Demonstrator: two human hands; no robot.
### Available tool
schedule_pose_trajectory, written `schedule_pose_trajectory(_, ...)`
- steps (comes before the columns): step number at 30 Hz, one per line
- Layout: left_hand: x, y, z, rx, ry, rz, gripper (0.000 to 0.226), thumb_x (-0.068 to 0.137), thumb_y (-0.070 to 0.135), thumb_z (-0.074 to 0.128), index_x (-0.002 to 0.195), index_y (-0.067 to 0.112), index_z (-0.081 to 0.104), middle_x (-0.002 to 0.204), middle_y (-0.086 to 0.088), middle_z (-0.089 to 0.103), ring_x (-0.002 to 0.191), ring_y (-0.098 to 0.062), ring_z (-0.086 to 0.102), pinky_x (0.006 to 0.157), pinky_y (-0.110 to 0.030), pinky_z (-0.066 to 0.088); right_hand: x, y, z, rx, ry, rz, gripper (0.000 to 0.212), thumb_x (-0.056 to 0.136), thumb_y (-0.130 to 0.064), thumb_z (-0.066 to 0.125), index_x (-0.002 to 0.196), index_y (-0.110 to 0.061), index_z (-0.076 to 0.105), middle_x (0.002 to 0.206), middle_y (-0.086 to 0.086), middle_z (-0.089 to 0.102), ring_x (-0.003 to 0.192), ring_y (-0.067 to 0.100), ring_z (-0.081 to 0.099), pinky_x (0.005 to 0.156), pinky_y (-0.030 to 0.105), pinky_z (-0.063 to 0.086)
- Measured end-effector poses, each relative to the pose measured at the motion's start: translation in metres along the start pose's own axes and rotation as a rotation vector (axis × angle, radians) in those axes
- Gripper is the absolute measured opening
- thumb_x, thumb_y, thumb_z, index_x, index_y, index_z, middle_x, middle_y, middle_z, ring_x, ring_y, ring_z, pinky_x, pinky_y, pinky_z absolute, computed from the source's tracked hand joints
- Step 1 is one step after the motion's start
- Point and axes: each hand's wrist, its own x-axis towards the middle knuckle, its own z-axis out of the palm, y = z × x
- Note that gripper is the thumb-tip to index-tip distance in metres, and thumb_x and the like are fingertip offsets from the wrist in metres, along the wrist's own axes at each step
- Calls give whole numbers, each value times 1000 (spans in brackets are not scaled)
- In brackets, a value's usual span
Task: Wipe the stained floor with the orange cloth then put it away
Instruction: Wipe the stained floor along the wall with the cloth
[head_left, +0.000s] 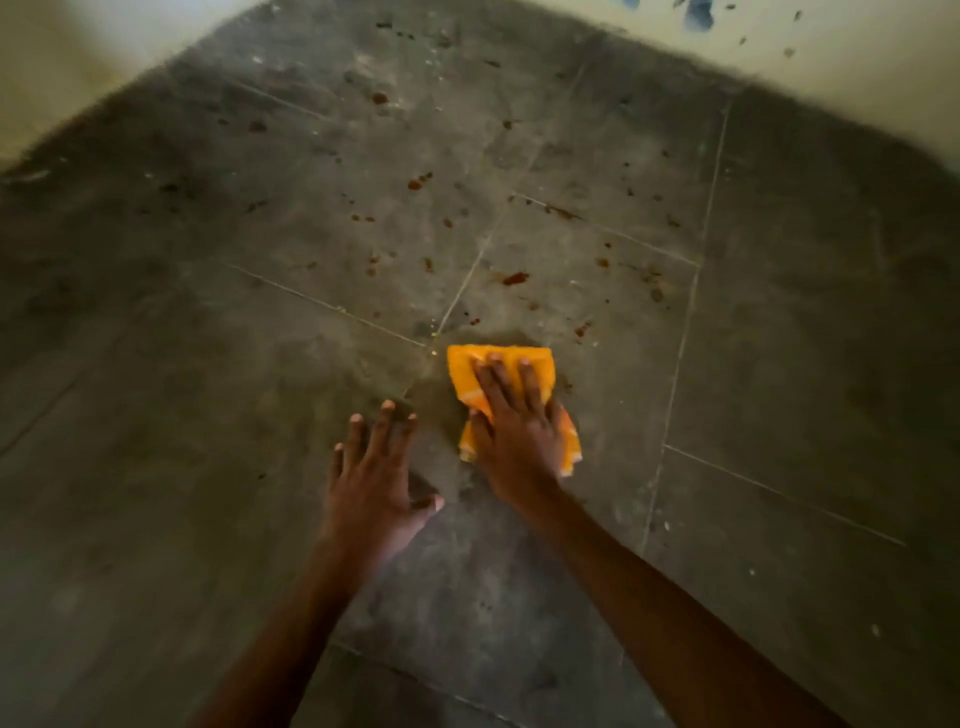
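The orange cloth (462, 371) lies folded on the grey tiled floor (260, 389) near the middle of the view. My right hand (514, 431) presses flat on top of it, fingers straight and spread, covering much of the cloth. My left hand (371, 478) rests flat on the bare tile just left of the cloth, fingers spread, holding nothing. Reddish-brown stains (515, 278) are scattered over the tiles beyond the cloth, with several more spots (418, 183) farther away.
A pale wall (831, 52) runs along the far edge of the floor, marked with dark specks and a blue smear (698, 13). Another pale wall (62, 67) stands at the far left. Light grout lines cross the tiles.
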Motion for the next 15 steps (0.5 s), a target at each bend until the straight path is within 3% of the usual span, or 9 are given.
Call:
schedule_pose_trajectory(5,-5,-14,3,0,44,54,107,66,78,43,154,24,20,163,1,11,150,-31,12,117,-51,23,-77,63,-27,-102,-214,-479,65,90,-42,43,154,-35,32,164,-12,26,153,19,21,115,48,23)
schedule_pose_trajectory(8,-6,-7,4,-3,0,27,105,75,69,61,156,25,9,164,2,-1,151,-28,-2,120,-49,13,-57,108,-41,-166,-198,-348,62,90,-44,40,151,-33,36,161,-9,33,150,21,27,111,55,38)
schedule_pose_trajectory(12,-6,-2,1,-42,-10,-11,104,79,56,68,156,27,4,163,5,-8,151,-24,-9,120,-46,4,2,45,-26,-63,-235,-90,71,89,-52,16,154,-29,34,164,-6,27,153,29,17,115,61,27)
schedule_pose_trajectory(15,-7,-2,-2,-48,-25,-37,105,77,59,67,155,30,3,163,8,-8,151,-22,-8,120,-45,4,-45,22,-20,-85,-246,-349,64,92,-46,33,154,-31,33,164,-6,27,152,29,22,116,59,23)
